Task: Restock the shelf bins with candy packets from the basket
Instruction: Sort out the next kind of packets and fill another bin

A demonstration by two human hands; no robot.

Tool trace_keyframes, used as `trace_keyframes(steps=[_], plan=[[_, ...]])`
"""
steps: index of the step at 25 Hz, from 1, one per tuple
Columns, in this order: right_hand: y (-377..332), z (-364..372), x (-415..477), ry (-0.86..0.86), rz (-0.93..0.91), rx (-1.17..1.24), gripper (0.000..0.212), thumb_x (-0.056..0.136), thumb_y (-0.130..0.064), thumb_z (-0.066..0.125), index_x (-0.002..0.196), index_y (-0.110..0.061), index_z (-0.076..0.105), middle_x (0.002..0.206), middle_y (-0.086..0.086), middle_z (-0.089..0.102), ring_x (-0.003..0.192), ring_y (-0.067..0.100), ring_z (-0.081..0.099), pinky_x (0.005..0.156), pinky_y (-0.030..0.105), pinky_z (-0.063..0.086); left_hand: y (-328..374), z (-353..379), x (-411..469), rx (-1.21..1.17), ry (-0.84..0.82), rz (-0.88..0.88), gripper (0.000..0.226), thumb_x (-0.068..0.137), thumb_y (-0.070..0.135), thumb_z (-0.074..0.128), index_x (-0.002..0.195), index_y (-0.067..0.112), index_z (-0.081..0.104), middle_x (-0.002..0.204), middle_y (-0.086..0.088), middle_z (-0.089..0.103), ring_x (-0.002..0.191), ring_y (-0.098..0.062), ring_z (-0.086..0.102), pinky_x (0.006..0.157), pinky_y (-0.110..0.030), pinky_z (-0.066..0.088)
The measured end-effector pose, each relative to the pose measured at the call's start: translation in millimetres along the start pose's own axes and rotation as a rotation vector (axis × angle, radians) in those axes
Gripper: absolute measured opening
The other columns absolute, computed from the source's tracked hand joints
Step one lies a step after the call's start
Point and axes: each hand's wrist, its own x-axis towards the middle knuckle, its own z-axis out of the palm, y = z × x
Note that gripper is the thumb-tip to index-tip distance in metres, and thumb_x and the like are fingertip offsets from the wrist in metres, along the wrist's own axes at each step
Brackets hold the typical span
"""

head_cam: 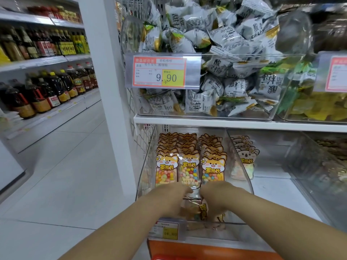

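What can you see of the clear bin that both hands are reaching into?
The clear bin is see-through plastic with slanted side walls, sitting on the lower shelf. Three rows of upright fox-faced candy packets fill it. The left hand and right hand reach into its front, where a price tag hangs.

the price tag point(159, 72) on the upper bin point(293, 32) reads ¥9.90; grey packets point(218, 67) say 酸甜梅; candy packets point(213, 167) say 罗班长.

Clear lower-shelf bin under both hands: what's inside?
Three rows of orange fox-topped packets of coloured candy fill the clear plastic bin. Left hand and right hand hide the front packets' bases.
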Motion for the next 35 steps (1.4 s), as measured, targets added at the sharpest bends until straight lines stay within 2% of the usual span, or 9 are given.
trace_keyframes(steps=[4,7,9,12,16,20,26,30,35], plan=[[18.2,-29.0,-10.7,0.247,-0.008,-0.032,0.033,0.075,-0.031,0.082,0.097,-0.018,0.061,0.094,-0.001,0.065,0.093,0.023,0.062,0.083,0.035,0.048,10.6,-7.9,6.5,-0.147,0.082,-0.020,0.045,0.093,0.035,0.063,0.135,0.025,0.051,0.128,-0.008,0.062,0.112,-0.028,0.060,0.089,-0.037,0.052],[39.5,-52.4,-15.9,0.409,0.055,0.092,0.021,0.076,-0.015,0.074,0.080,-0.025,0.056,0.077,-0.005,0.055,0.075,0.019,0.057,0.062,0.028,0.046,17.4,-11.7,21.3,-0.275,0.025,-0.086,0.040,0.104,0.035,0.047,0.139,0.016,0.045,0.133,-0.014,0.057,0.120,-0.032,0.055,0.086,-0.032,0.042],[43.2,-58.9,-14.9,0.487,0.055,0.130,0.025,0.081,-0.007,0.064,0.099,-0.024,0.060,0.089,-0.001,0.057,0.083,0.022,0.057,0.064,0.029,0.043,28.8,-6.0,35.5,-0.321,-0.069,-0.167,0.048,0.107,0.040,0.037,0.145,0.010,0.039,0.141,-0.016,0.051,0.128,-0.034,0.049,0.096,-0.036,0.040],[41.1,-47.9,-9.3,0.511,0.055,0.113,0.043,0.087,0.001,0.054,0.123,-0.024,0.058,0.104,0.004,0.059,0.096,0.026,0.059,0.069,0.031,0.042,41.6,5.8,58.4,-0.283,-0.058,-0.301,0.050,0.107,0.042,0.036,0.136,0.004,0.051,0.137,-0.017,0.055,0.126,-0.033,0.052,0.100,-0.039,0.042],[40.8,-36.2,-12.6,0.588,0.117,-0.029,0.044,0.079,0.004,0.059,0.118,-0.017,0.061,0.105,0.005,0.064,0.095,0.027,0.063,0.071,0.036,0.054,39.2,18.3,73.4,-0.282,0.018,-0.366,0.046,0.100,0.048,0.048,0.123,0.010,0.059,0.117,-0.012,0.065,0.108,-0.029,0.062,0.086,-0.038,0.049],[30.1,-27.7,-31.5,0.401,0.112,-0.008,0.032,0.090,0.002,0.055,0.119,-0.009,0.061,0.116,0.012,0.061,0.105,0.033,0.063,0.076,0.037,0.048,40.9,17.3,73.1,-0.337,0.135,-0.357,0.044,0.087,0.046,0.067,0.118,0.015,0.060,0.109,-0.006,0.067,0.101,-0.026,0.064,0.085,-0.037,0.054],[6.4,-4.3,-22.4,-0.007,0.077,-0.006,0.048,0.095,-0.001,0.056,0.141,-0.004,0.047,0.134,0.015,0.054,0.120,0.033,0.057,0.090,0.038,0.048,36.9,6.0,73.9,-0.304,0.059,-0.427,0.035,0.097,0.028,0.053,0.124,0.006,0.056,0.122,-0.008,0.062,0.118,-0.030,0.057,0.102,-0.038,0.048],[2.2,-5.5,-33.1,0.030,0.104,0.010,0.049,0.094,0.002,0.054,0.142,-0.006,0.047,0.135,0.015,0.053,0.121,0.035,0.056,0.093,0.039,0.048,41.9,0.9,61.8,-0.242,0.023,-0.419,0.036,0.096,0.024,0.058,0.129,0.009,0.055,0.128,-0.008,0.059,0.118,-0.028,0.059,0.100,-0.033,0.048],[5.6,-7.4,-86.3,0.335,0.069,-0.010,0.043,0.090,0.002,0.053,0.129,-0.015,0.057,0.118,0.010,0.061,0.107,0.031,0.063,0.074,0.035,0.046,58.8,-8.9,7.6,-0.334,0.322,-0.228,0.028,0.096,0.020,0.054,0.122,0.018,0.064,0.111,-0.008,0.070,0.101,-0.028,0.067,0.086,-0.036,0.055]])
